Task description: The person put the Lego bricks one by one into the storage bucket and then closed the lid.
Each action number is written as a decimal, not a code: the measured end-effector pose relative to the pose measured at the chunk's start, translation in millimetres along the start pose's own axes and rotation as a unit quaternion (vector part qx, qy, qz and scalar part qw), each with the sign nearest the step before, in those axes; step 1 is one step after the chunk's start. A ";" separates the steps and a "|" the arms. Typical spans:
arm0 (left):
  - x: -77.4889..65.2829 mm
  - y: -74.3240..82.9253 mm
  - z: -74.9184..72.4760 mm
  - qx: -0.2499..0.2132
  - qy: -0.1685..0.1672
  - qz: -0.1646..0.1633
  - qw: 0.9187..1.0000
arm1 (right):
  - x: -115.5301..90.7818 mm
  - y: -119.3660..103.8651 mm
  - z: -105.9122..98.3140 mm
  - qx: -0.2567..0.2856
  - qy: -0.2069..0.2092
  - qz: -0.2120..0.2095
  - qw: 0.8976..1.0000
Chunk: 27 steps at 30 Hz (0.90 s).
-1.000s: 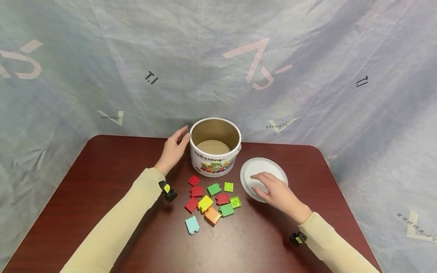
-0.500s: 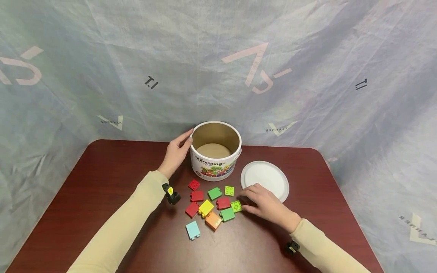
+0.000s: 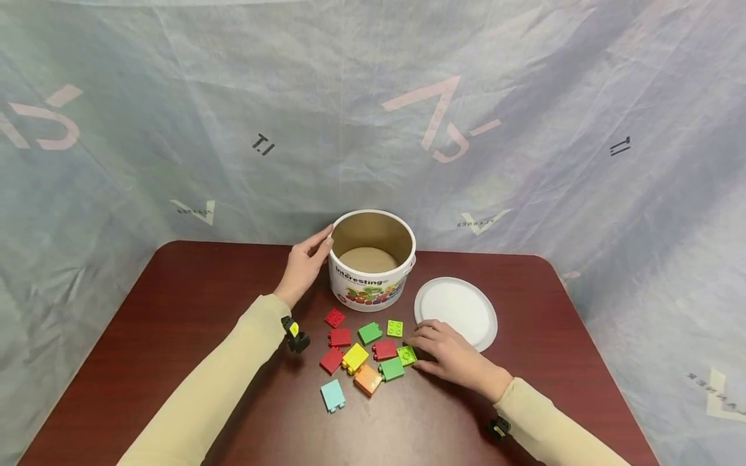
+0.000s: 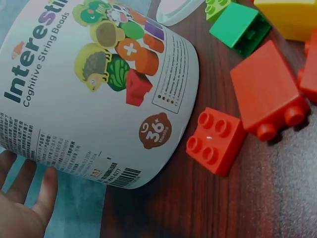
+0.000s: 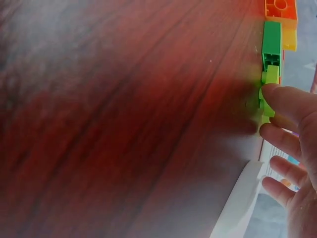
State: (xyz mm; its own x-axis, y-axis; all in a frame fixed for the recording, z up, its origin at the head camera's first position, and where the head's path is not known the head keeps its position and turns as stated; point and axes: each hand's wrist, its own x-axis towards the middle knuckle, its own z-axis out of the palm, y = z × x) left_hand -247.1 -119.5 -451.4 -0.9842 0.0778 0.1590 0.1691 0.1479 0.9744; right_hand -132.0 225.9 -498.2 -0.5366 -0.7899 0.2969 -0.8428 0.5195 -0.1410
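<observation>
Where the dark red table [image 3: 175, 317] comes nearest, a light blue block [image 3: 333, 395] lies by itself. Just past it, an orange block [image 3: 368, 380], a yellow block [image 3: 355, 358] and other red and green ones make a loose bunch. They lie low and spread out, maybe so each one is easy to get at.

At the bunch's right side is a lime block [image 3: 406, 355] with its hollow side up. The right hand [image 3: 453, 357] is low beside it, thumb on the near side and fingers on the far side, which looks like a good way to come at something so small. Its fingers bend a little, with space between them, and no firm grip shows. I cannot tell if the thumb really touches the block.

A white lid [image 3: 454, 307] lies flat just behind that hand. Farther back, a white bucket [image 3: 370, 296] stands up straight, its top uncovered. The left hand [image 3: 300, 270] is loose, its fingers resting against the bucket's left side, perhaps to steady it. Behind everything hangs a gray cloth [image 3: 332, 110].
</observation>
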 end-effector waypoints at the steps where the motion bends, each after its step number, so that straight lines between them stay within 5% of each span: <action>1: 0.4 0.6 0.1 0.002 0.000 0.000 1.000 | 0.2 0.2 -0.4 -0.003 -0.003 -0.001 1.000; 27: -0.6 3.6 -1.9 0.075 0.000 0.015 0.997 | 5.6 -4.0 -32.4 -0.014 0.019 0.022 0.999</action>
State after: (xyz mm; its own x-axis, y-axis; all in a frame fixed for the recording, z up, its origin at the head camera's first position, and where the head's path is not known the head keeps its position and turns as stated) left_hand -246.0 -120.9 -447.7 -0.9785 0.0850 0.1879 0.2047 0.2906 0.9347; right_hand -130.2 230.0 -465.4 -0.5702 -0.7536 0.3270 -0.8169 0.5623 -0.1284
